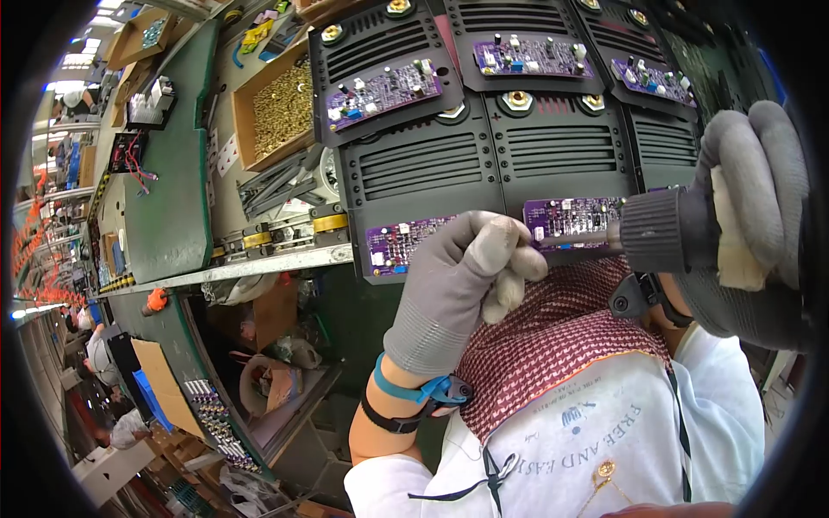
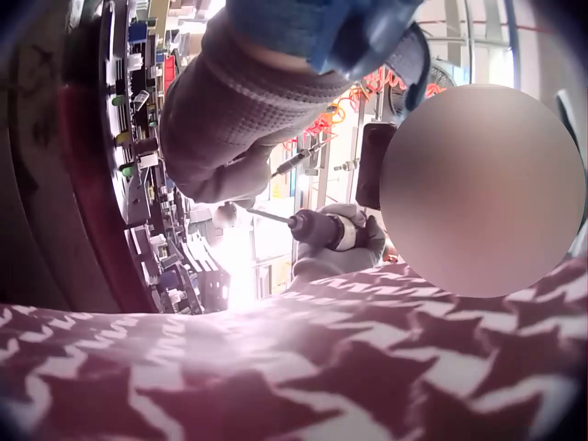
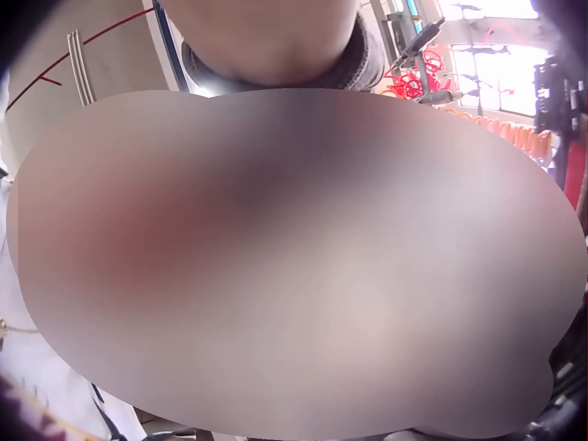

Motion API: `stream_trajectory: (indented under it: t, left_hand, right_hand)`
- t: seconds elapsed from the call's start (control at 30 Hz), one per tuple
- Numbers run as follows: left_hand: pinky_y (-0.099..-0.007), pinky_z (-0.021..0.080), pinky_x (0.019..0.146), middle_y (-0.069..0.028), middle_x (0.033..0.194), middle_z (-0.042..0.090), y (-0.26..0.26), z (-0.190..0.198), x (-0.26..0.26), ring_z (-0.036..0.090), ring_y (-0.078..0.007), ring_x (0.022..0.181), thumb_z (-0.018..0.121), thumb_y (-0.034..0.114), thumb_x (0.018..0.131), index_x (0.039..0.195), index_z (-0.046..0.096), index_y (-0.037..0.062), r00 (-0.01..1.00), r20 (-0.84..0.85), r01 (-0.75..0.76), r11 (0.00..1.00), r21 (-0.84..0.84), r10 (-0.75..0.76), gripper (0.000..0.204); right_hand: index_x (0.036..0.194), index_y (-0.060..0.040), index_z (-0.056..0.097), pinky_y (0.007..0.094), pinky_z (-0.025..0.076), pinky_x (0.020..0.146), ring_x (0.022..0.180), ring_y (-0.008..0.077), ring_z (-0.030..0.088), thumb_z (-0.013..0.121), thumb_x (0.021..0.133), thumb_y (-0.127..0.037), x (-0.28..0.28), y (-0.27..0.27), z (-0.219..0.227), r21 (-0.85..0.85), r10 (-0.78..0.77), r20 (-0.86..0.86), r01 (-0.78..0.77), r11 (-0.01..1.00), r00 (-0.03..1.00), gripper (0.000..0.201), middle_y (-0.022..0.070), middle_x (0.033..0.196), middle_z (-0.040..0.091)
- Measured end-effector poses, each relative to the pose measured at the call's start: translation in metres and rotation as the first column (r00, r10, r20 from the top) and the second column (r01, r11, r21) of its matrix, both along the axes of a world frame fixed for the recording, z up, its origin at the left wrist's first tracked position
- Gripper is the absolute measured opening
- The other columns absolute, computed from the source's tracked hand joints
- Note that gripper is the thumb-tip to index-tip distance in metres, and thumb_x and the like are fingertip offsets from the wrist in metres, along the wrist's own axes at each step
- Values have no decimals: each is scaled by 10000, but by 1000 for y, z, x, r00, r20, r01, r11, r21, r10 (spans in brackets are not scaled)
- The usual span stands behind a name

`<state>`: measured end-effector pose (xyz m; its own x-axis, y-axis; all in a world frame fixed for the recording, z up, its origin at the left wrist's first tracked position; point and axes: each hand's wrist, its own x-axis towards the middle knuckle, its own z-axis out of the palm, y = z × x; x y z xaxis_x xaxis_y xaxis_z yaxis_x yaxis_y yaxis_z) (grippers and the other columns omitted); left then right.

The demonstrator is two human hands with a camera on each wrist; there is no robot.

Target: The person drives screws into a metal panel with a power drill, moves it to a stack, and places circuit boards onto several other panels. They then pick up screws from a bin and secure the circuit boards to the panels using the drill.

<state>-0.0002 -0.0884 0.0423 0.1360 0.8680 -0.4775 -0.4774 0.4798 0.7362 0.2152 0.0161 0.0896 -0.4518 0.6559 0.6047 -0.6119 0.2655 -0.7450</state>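
Observation:
A grey-gloved left hand [image 1: 462, 285] has its fingers curled, with thumb and fingertips at the tip of a long screwdriver bit [image 1: 574, 239]. Any small part between those fingertips is hidden. The gloved right hand [image 1: 760, 207] grips a dark power screwdriver [image 1: 661, 231], which lies almost level and points at the left hand. In the left wrist view the same screwdriver [image 2: 317, 229] and bit [image 2: 268, 216] reach toward the left fingers. Behind the hands, purple circuit boards [image 1: 574, 213] sit on black slotted panels [image 1: 423, 164]. The right wrist view is mostly blurred out.
Several more black panels with purple boards [image 1: 384, 93] and brass-coloured nuts [image 1: 517, 101] fill the bench. A box of small brass parts [image 1: 283, 112] stands left of them, beside grey strips [image 1: 281, 183]. A green mat [image 1: 168, 181] lies farther left; a checked apron [image 1: 553, 319] covers the lap.

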Motion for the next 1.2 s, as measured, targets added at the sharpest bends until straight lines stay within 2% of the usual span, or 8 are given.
stream_trajectory:
  t: [0.1, 0.2, 0.33, 0.97, 1.07, 1.13, 1.17, 1.2]
  left_hand:
    - [-170, 338, 468, -36, 735, 602, 2, 3, 0, 470, -60, 550, 601, 449, 894, 988, 564, 14, 993, 99, 65, 996, -55, -59, 447]
    - [-204, 299, 474, 5, 666, 506, 7, 2, 11, 374, -69, 518, 537, 572, 885, 896, 554, 27, 991, 125, -30, 997, -69, 38, 545]
    - [-203, 322, 478, -12, 666, 538, 7, -7, 5, 434, -76, 531, 534, 617, 863, 836, 580, 21, 999, 37, 11, 999, -49, -9, 598]
    - [-190, 326, 489, -11, 685, 550, 10, -7, 9, 440, -73, 560, 643, 514, 832, 1035, 609, -10, 976, 215, -16, 1000, -17, 19, 563]
    - [-175, 330, 512, 10, 699, 554, 10, 9, 3, 451, -58, 587, 630, 523, 842, 1092, 612, -22, 988, 154, 36, 998, -43, -29, 600]
    - [-187, 352, 541, 37, 749, 564, 3, 17, -7, 461, -43, 627, 628, 504, 857, 1125, 610, -33, 976, -207, 65, 998, 8, -62, 600]
    - [-240, 397, 553, 11, 768, 568, -1, 8, 3, 501, -94, 630, 683, 427, 832, 1098, 637, 19, 884, -467, 62, 987, 148, 15, 490]
    - [-240, 397, 553, 11, 768, 568, -2, 3, 4, 501, -94, 630, 683, 427, 832, 1098, 637, 19, 886, -464, 66, 988, 141, 7, 490]
  right_hand:
    - [883, -92, 568, 184, 515, 555, 555, 48, 569, 582, 881, -80, -5, -1, -1, 1, -10, 5, 10, 1000, 1000, 19, -35, 592, 521]
    - [909, -95, 560, 183, 511, 557, 559, 46, 563, 578, 882, -85, -6, -2, -1, 1, -28, 6, 28, 1000, 1000, 34, -37, 598, 515]
    - [944, -100, 548, 183, 506, 559, 563, 43, 555, 574, 884, -92, -6, -3, 2, 8, -58, 7, 58, 998, 998, 65, -40, 606, 508]
    - [1107, -119, 493, 181, 484, 571, 584, 30, 520, 552, 894, -124, -15, -4, 0, 18, -107, 26, 107, 994, 994, 222, -53, 642, 472]
    - [1133, -122, 484, 181, 480, 573, 587, 28, 515, 549, 895, -129, -14, -5, -1, 18, -124, 51, 123, 992, 991, 247, -55, 648, 466]
    - [1150, -124, 479, 181, 478, 575, 589, 27, 511, 547, 896, -133, -15, -7, -1, 21, -130, 72, 129, 991, 989, 263, -56, 652, 463]
    - [1159, -125, 476, 180, 477, 575, 590, 26, 509, 546, 897, -134, -15, -9, -2, 19, -133, 82, 132, 991, 988, 272, -57, 654, 461]
    - [1168, -126, 473, 180, 475, 576, 592, 26, 507, 545, 897, -136, -16, -11, -2, 21, -136, 91, 135, 991, 986, 280, -58, 656, 459]
